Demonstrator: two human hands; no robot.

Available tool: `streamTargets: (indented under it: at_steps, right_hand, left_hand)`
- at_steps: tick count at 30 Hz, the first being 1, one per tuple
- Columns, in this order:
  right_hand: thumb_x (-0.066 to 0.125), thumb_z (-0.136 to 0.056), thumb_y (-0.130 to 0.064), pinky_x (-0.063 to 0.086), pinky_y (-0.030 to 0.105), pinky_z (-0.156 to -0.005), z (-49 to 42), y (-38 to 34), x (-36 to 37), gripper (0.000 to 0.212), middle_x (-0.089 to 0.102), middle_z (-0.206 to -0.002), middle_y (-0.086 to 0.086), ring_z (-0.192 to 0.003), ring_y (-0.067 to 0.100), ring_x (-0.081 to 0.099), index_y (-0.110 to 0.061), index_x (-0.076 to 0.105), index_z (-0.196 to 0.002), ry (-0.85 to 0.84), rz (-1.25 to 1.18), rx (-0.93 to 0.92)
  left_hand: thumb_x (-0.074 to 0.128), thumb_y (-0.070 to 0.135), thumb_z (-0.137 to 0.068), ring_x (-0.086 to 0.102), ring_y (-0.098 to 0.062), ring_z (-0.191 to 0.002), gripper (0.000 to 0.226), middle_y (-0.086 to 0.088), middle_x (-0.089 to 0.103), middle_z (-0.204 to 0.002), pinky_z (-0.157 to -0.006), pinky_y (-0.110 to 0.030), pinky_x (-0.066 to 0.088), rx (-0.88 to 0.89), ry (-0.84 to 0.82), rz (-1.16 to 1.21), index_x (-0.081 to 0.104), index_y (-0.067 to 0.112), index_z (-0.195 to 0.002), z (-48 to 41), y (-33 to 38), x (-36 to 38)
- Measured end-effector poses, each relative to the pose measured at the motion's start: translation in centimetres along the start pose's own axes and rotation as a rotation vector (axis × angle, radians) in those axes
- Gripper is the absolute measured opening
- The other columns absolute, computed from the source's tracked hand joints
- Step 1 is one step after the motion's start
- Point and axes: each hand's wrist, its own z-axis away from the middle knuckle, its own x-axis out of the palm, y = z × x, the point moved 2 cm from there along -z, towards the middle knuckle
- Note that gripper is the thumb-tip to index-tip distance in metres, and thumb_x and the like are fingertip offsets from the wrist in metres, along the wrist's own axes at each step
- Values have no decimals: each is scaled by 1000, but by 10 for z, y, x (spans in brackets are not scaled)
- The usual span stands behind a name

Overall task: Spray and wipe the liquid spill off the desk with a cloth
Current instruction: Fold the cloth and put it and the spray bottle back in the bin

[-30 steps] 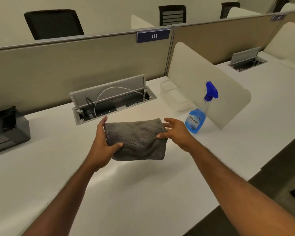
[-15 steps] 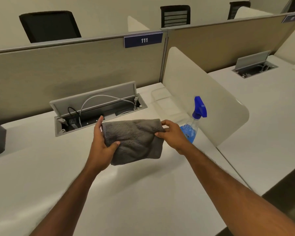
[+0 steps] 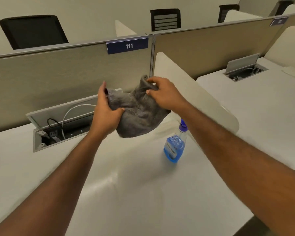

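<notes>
Aloft over the desk (image 3: 129,193), a limp grey cloth (image 3: 140,114) bunches between left hand (image 3: 106,114) and right hand (image 3: 163,96), both pinching its edges, spray bottle (image 3: 174,147) at four o'clock.

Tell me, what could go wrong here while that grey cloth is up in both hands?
1. The spray bottle stands right under the right forearm; lowering that arm could knock it over.
2. The open cable box with its plugs sits just beyond the left hand; spray or pushed liquid could run into it.
3. The cloth, held by both the left hand and the right hand, is bunched, so it may smear rather than wipe the desk.
</notes>
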Motion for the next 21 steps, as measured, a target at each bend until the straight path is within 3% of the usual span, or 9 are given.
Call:
streamTargets:
  at_steps: [2,6,9,13,19,21]
  right_hand:
    - [63,-93,-17,42,27,-87,-16,2,-11,35,65,-124,5,-101,14,55,-19,63,-128,0,57,26]
    - [61,-94,-12,47,35,-98,-41,24,-23,39,61,-130,10,-116,25,57,-13,59,-133,-9,138,108]
    - [60,-93,-9,49,36,-97,-56,49,-24,42,60,-130,12,-116,28,57,-12,57,-135,-52,168,172]
    - [61,-93,-8,50,39,-98,-77,85,-21,45,59,-132,13,-118,30,57,-11,55,-137,-75,181,222]
    - [62,-92,-6,45,29,-86,-98,141,0,43,58,-130,12,-105,24,56,-13,54,-134,-125,220,274]
    - [61,-95,-9,42,27,-87,-103,157,7,40,58,-131,12,-110,26,57,-13,54,-134,-99,231,288]
  left_hand:
    - [67,-6,-84,44,-27,-140,103,-8,34,-159,-110,-48,45,-3,1,-9,7,35,-157,-15,3,16]
    - [70,-5,-83,42,-29,-141,104,-11,35,-158,-113,-48,43,-43,-2,-29,6,29,-158,-41,-3,41]
    - [72,-4,-82,42,-30,-142,106,-12,38,-158,-115,-46,40,-97,14,-34,4,25,-159,-58,-13,59]
    - [73,0,-82,50,-31,-134,102,-14,46,-151,-110,-47,46,-167,-34,-74,9,20,-157,-82,-30,87]
    - [75,2,-82,52,-33,-130,104,-13,48,-148,-106,-49,48,-222,-100,-169,6,19,-158,-103,-59,122]
    - [75,2,-82,52,-31,-131,104,-12,48,-149,-107,-47,48,-227,-105,-173,7,21,-159,-107,-74,127]
